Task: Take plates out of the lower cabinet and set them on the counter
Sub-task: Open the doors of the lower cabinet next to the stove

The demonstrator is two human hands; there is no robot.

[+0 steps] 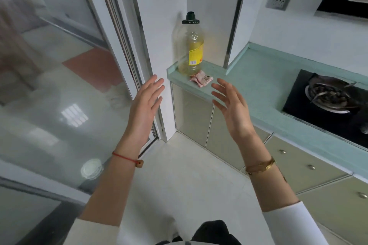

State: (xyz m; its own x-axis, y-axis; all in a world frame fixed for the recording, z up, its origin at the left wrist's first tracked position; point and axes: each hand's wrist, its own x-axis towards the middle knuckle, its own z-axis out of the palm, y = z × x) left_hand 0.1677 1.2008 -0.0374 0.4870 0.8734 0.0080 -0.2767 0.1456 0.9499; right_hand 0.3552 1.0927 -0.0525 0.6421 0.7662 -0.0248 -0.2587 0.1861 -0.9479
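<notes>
Zero plates seen; presumably behind shut lower cabinet doors, below table. Left hand and right hand raised, fingers spread, nothing held. Right hand nearer doors.

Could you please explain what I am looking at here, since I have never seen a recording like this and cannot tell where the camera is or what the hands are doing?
There is no machine here. The single picture comes from a wide-angle camera worn on a person's head, looking forward and down, so the edges bend. The left hand and right hand are raised in front of the person, open and holding nothing. Ahead is a pale green counter. On its end stand an oil bottle and, beside it, a small crumpled pink wrapper. Further right a gas hob is set into the counter. Below are the lower cabinet doors, all shut. No plates are visible yet.
</notes>
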